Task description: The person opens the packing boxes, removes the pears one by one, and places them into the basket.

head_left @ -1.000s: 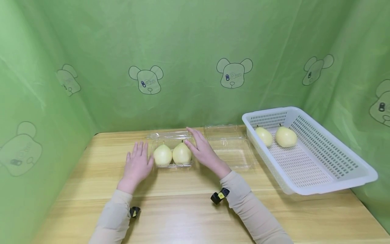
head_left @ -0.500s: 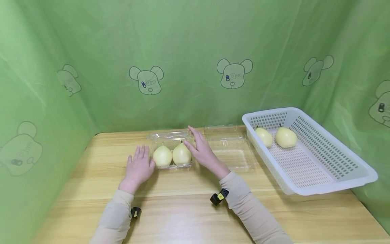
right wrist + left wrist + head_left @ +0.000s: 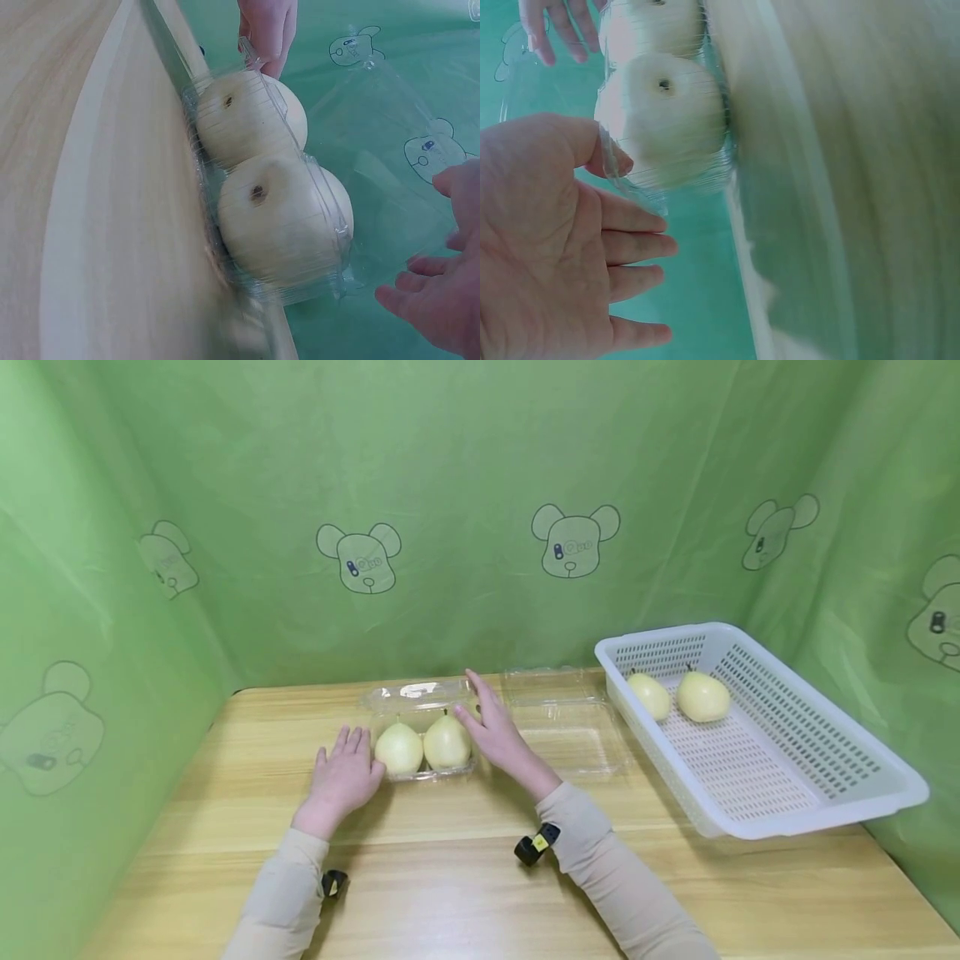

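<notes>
Two pale yellow pears (image 3: pixel 399 748) sit side by side in a clear plastic clamshell box (image 3: pixel 438 774) at the table's middle back. The box's lid (image 3: pixel 420 692) stands up behind them. My left hand (image 3: pixel 345 781) is at the box's left end; in the left wrist view its thumb (image 3: pixel 615 157) hooks over the rim, with the other fingers stretched out beside the wall. On the right side, my right hand (image 3: pixel 498 731) reaches past the second pear (image 3: pixel 447 742) toward the lid, fingers extended. Whether it touches the lid is unclear.
A second clear clamshell box (image 3: pixel 570 739) lies opened to the right of my right hand. Beyond it stands a white perforated basket (image 3: pixel 825 822) holding two pears (image 3: pixel 703 697). A green curtain (image 3: pixel 465 460) closes off the back and sides of the wooden table (image 3: pixel 450 893).
My left hand has come in against the box's left end. The box and its pears have shifted slightly left and toward me. The lid has tilted a little. My right hand has barely moved.
</notes>
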`<state>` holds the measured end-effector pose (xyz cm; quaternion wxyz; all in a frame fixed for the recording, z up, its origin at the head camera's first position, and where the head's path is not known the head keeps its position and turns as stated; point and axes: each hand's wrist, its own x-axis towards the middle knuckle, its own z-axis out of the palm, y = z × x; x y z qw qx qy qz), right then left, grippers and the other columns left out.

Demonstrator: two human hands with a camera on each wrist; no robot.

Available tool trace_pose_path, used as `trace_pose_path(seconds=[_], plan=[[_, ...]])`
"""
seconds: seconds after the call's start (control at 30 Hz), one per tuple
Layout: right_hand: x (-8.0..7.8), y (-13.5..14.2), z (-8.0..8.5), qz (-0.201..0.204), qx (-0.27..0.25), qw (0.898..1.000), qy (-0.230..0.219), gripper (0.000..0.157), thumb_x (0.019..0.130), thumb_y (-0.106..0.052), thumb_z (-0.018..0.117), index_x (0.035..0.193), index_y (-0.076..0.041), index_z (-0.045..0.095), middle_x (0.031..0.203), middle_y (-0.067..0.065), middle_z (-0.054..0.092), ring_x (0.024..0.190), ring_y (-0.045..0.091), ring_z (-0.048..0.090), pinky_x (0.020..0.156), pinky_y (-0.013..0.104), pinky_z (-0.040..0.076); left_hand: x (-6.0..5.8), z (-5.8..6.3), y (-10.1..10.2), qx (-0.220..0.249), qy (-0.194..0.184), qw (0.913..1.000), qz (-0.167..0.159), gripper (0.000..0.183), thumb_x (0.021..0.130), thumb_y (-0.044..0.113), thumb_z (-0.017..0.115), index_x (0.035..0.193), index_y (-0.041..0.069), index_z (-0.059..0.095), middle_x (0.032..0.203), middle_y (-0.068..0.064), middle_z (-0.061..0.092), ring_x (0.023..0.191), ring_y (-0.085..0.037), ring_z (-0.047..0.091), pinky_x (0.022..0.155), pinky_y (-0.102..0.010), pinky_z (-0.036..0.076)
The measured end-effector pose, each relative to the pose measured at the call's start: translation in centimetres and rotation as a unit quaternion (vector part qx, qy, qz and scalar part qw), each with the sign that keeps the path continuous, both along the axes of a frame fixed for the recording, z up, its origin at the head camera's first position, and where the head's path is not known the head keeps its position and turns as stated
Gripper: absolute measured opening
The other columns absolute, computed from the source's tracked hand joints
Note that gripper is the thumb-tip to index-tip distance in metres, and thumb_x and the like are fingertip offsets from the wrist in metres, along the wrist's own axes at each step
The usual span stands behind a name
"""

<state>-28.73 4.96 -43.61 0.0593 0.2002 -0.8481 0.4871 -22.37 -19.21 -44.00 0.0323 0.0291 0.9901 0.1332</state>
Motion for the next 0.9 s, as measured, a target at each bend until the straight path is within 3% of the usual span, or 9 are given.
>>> trace_pose_path(seconds=[0.33,0.6,0.9], plan=[[-0.4,0.0,-0.5,-0.007,-0.064,0.997,-0.05,0.066,0.101,-0.023,0.049,0.157,-0.011,0.014,0.159,0.019,0.026,0.147,0.034,0.029,0.116,0.051,0.034,0.4,0.3,0.3,-0.008,-0.013,0.9999,-0.008,0.065,0.099,0.032,0.036,0.151,-0.005,0.025,0.159,-0.023,0.022,0.15,-0.042,0.013,0.118,-0.067,0.011],[-0.4,0.0,-0.8,-0.005,-0.07,0.996,-0.06,0.067,0.102,-0.023,0.049,0.156,-0.005,0.014,0.161,0.018,0.022,0.148,0.034,0.027,0.117,0.049,0.034,0.4,0.4,0.3,-0.005,-0.017,0.9998,-0.004,0.067,0.098,0.033,0.037,0.151,-0.005,0.024,0.16,-0.023,0.022,0.15,-0.042,0.012,0.118,-0.067,0.011],[-0.5,0.0,-1.2,0.011,-0.08,0.994,-0.078,0.072,0.102,-0.026,0.048,0.157,-0.01,0.005,0.164,0.013,0.013,0.151,0.031,0.019,0.119,0.048,0.03,0.3,0.1,0.4,-0.007,-0.025,0.9997,0.0,0.068,0.098,0.034,0.036,0.152,-0.005,0.021,0.16,-0.023,0.02,0.15,-0.042,0.011,0.119,-0.066,0.011]])
